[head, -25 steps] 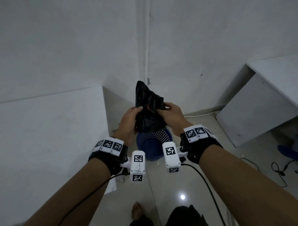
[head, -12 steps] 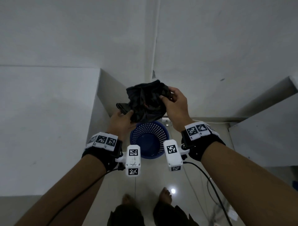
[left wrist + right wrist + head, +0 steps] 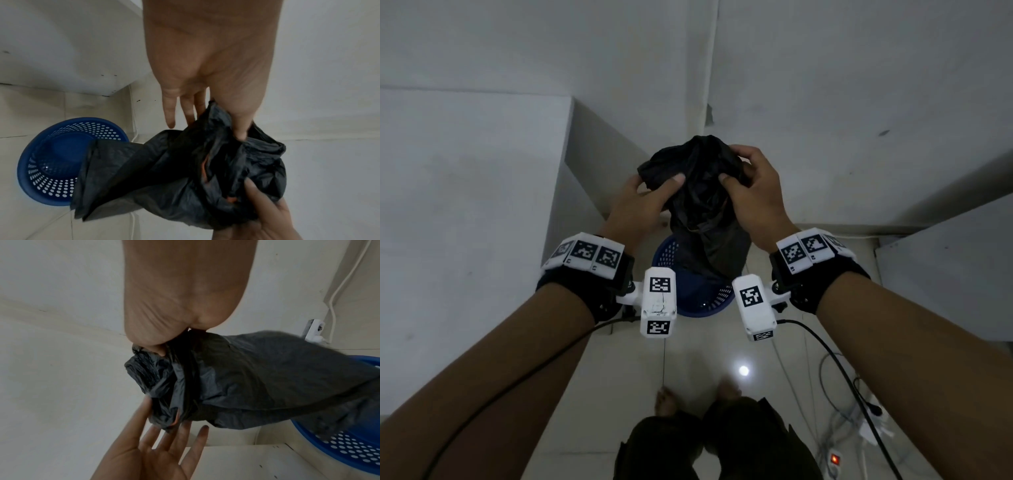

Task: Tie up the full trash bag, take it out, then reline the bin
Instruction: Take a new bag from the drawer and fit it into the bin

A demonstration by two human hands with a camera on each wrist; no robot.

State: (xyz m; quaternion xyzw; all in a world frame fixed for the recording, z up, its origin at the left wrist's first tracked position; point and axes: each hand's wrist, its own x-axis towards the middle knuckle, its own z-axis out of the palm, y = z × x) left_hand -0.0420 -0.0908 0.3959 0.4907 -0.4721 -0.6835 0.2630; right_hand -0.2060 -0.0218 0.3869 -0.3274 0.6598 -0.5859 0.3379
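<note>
A black trash bag hangs crumpled from both hands over a blue perforated bin that stands on the floor. Its lower end drops to the bin's mouth. My left hand pinches the bag's left top with its thumb, the other fingers straight. My right hand grips the bunched top from the right with curled fingers. The left wrist view shows the bag beside the bin, whose bare inside shows. In the right wrist view the bag covers part of the bin.
The bin sits in a wall corner between a white cabinet on the left and a white desk on the right. Cables and a power strip lie on the tiled floor at right. My bare feet stand just behind the bin.
The bag has unfurled from a raised bundle and now hangs down toward the bin. Both hands have shifted their hold to its top, close together.
</note>
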